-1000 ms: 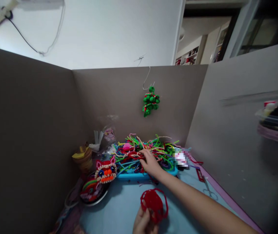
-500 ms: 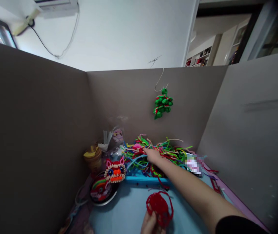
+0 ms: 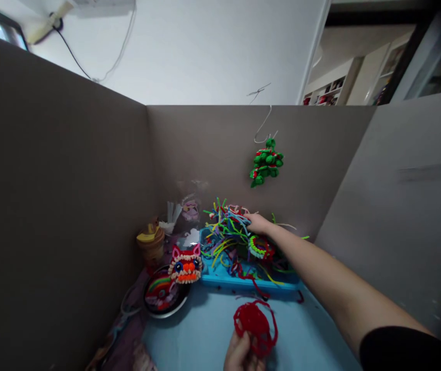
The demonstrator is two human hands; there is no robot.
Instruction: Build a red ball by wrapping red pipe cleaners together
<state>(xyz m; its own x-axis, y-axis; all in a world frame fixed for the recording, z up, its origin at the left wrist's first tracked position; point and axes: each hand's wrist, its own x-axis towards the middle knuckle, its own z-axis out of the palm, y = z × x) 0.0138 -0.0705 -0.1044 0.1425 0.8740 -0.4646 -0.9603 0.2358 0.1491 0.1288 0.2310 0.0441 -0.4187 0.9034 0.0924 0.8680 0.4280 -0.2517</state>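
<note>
Low in the middle, my left hand (image 3: 240, 353) is closed on a red piece of bent pipe cleaners (image 3: 254, 323) with a loop curling off its right side. My right hand (image 3: 259, 224) reaches far forward, its fingers closed around a tangled bunch of multicoloured pipe cleaners (image 3: 230, 224), held up above the blue tray (image 3: 243, 283). More pipe cleaners lie in the tray under the bunch, along with a small green and red ring (image 3: 258, 248). A loose red strand hangs over the tray's front rim.
A red animal face (image 3: 185, 265) leans by a round dish (image 3: 162, 299) at left. Behind are a brown pot (image 3: 151, 247) and a clear bag (image 3: 190, 210). A green tree ornament (image 3: 267, 164) hangs from a wire hook on the grey partition (image 3: 205, 149).
My right hand has lifted the bunch of pipe cleaners up and back, baring more of the tray. My left hand still holds the red piece. The view has shifted slightly.
</note>
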